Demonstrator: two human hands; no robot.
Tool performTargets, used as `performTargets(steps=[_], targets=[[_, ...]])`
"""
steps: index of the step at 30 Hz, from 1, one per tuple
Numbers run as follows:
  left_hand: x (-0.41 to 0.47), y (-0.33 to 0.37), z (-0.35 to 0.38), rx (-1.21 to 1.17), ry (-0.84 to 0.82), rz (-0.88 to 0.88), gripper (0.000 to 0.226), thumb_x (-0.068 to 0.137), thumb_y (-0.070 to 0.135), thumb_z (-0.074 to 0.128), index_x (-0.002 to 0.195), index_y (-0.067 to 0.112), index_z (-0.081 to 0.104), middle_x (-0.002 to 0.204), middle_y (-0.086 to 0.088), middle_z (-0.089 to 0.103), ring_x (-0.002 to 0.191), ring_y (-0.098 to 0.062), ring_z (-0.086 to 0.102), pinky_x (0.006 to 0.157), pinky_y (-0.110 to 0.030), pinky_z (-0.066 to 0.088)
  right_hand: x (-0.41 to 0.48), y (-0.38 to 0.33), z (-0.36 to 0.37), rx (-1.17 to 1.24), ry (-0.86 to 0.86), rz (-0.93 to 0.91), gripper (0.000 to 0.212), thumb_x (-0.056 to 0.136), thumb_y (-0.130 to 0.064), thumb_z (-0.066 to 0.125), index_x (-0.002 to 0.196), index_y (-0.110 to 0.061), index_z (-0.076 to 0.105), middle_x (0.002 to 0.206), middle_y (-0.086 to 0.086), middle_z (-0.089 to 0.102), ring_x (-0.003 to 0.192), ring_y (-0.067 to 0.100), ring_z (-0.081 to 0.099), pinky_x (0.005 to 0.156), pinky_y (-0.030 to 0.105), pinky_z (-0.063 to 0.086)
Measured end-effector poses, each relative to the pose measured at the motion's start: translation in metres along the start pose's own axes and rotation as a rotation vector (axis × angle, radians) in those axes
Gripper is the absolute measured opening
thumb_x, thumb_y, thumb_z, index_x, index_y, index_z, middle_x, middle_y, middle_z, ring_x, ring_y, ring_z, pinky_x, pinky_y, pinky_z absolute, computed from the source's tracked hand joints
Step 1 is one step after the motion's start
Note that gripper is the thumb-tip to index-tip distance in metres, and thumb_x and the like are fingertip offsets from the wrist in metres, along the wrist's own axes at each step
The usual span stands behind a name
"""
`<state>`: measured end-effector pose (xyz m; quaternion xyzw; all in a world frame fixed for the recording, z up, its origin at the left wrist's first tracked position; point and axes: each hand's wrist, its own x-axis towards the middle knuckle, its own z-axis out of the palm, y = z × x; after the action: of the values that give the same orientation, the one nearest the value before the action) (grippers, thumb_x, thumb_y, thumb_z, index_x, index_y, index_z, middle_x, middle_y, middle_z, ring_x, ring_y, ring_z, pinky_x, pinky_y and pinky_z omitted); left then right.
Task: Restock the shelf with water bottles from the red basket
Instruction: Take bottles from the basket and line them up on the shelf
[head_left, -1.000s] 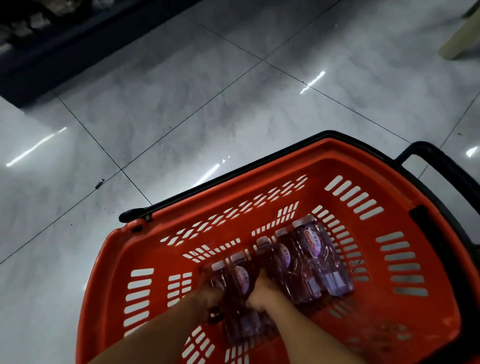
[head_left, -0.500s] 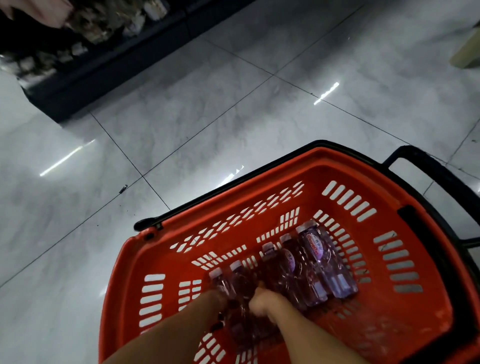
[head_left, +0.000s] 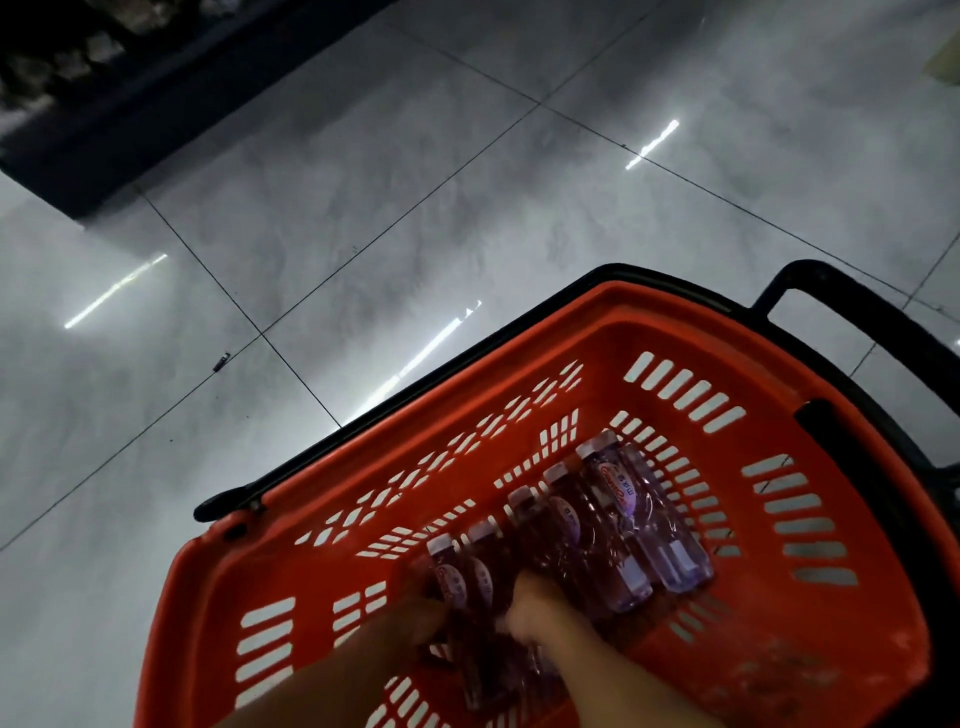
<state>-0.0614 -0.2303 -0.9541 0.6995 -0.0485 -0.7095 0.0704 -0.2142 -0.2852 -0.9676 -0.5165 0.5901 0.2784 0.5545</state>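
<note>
Red slotted plastic basket (head_left: 883, 649) holds clear plastic water bottles (head_left: 618, 514); your left hand (head_left: 422, 616) and right hand (head_left: 535, 605) clutch the near pair (head_left: 467, 584), fingertips hidden, dark shelf (head_left: 130, 119) beyond.

I had left hand (head_left: 415, 618) and right hand (head_left: 535, 605) down in the red basket (head_left: 675, 307), each gripping water bottles (head_left: 618, 514) at the row's left end. Basket sat on grey tiled floor (head_left: 363, 208); dark shelf (head_left: 104, 109) top left.

Bare forearms, left hand (head_left: 422, 617), right hand (head_left: 536, 607)
</note>
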Motion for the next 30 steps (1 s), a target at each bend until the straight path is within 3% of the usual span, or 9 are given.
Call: performTargets(steps=[7,9,11,13,17,20,25,28,30], targets=[[-0.053,0.009,-0.005,-0.097,-0.145,0.12,0.05,0.077,0.004,0.073,0.123,0.014,0.058,0.113,-0.014,0.072,0.11,-0.033,0.066,0.098,-0.051,0.051,-0.047,-0.02,-0.07,-0.061,-0.232,0.036,0.048,0.084,-0.014,0.072,0.128,-0.002,0.056,0.13,0.017,0.059,0.115,0.038,0.058,0.096,0.053,0.049],[-0.082,0.025,0.0,-0.055,-0.207,0.207,0.059,0.073,0.01,0.079,0.126,0.015,0.054,0.115,-0.015,0.071,0.11,-0.034,0.066,0.098,-0.05,0.05,-0.079,-0.019,-0.098,-0.011,-0.213,0.007,0.045,0.085,-0.009,0.07,0.127,-0.004,0.054,0.121,0.016,0.06,0.107,0.038,0.059,0.083,0.053,0.055],[-0.109,0.04,0.007,-0.048,-0.262,0.298,0.058,0.074,0.012,0.08,0.127,0.012,0.056,0.117,-0.017,0.07,0.112,-0.037,0.064,0.101,-0.053,0.048,-0.119,-0.012,-0.121,0.1,-0.206,-0.061,0.028,0.091,-0.003,0.06,0.118,-0.009,0.054,0.099,0.013,0.062,0.091,0.033,0.06,0.058,0.047,0.058],[-0.137,0.059,0.017,-0.056,-0.308,0.401,0.056,0.075,0.008,0.079,0.127,0.011,0.059,0.119,-0.02,0.068,0.111,-0.038,0.064,0.1,-0.055,0.047,-0.161,0.004,-0.141,0.233,-0.183,-0.139,0.022,0.096,-0.001,0.053,0.114,-0.013,0.055,0.09,0.011,0.063,0.084,0.029,0.062,0.052,0.044,0.056],[-0.206,0.1,0.065,-0.013,-0.438,0.645,0.076,0.05,0.024,0.097,0.117,0.01,0.065,0.101,-0.015,0.073,0.081,-0.027,0.069,0.079,-0.045,0.053,-0.256,0.043,-0.171,0.52,0.053,-0.303,0.029,0.095,-0.002,0.055,0.117,-0.021,0.058,0.105,0.011,0.068,0.098,0.028,0.063,0.082,0.049,0.052],[-0.269,0.125,0.112,0.041,-0.612,0.794,0.076,0.038,0.027,0.1,0.107,0.012,0.072,0.099,-0.013,0.074,0.079,-0.023,0.073,0.065,-0.039,0.06,-0.341,0.08,-0.177,0.766,0.239,-0.448,0.026,0.096,-0.001,0.052,0.108,-0.022,0.061,0.104,0.005,0.069,0.104,0.026,0.061,0.095,0.056,0.045],[-0.377,0.141,0.209,0.333,-0.842,0.984,0.069,0.037,0.034,0.098,0.1,0.014,0.076,0.095,-0.013,0.074,0.08,-0.026,0.073,0.068,-0.042,0.06,-0.477,0.155,-0.151,1.061,0.611,-0.631,0.027,0.095,0.001,0.052,0.109,-0.021,0.059,0.1,-0.002,0.068,0.098,0.022,0.065,0.086,0.048,0.048],[-0.428,0.124,0.275,0.49,-0.968,1.047,0.072,0.04,0.037,0.096,0.105,0.016,0.074,0.101,-0.012,0.073,0.087,-0.025,0.071,0.078,-0.047,0.058,-0.548,0.199,-0.11,1.16,0.86,-0.697,0.032,0.093,0.004,0.051,0.117,-0.016,0.058,0.107,0.005,0.066,0.101,0.025,0.062,0.094,0.054,0.047],[-0.458,0.101,0.323,0.589,-1.089,1.06,0.075,0.039,0.039,0.096,0.107,0.018,0.073,0.1,-0.009,0.074,0.085,-0.022,0.071,0.073,-0.04,0.058,-0.593,0.225,-0.071,1.239,1.044,-0.718,0.036,0.093,0.007,0.048,0.121,-0.013,0.057,0.107,0.008,0.065,0.096,0.023,0.064,0.087,0.044,0.053]])
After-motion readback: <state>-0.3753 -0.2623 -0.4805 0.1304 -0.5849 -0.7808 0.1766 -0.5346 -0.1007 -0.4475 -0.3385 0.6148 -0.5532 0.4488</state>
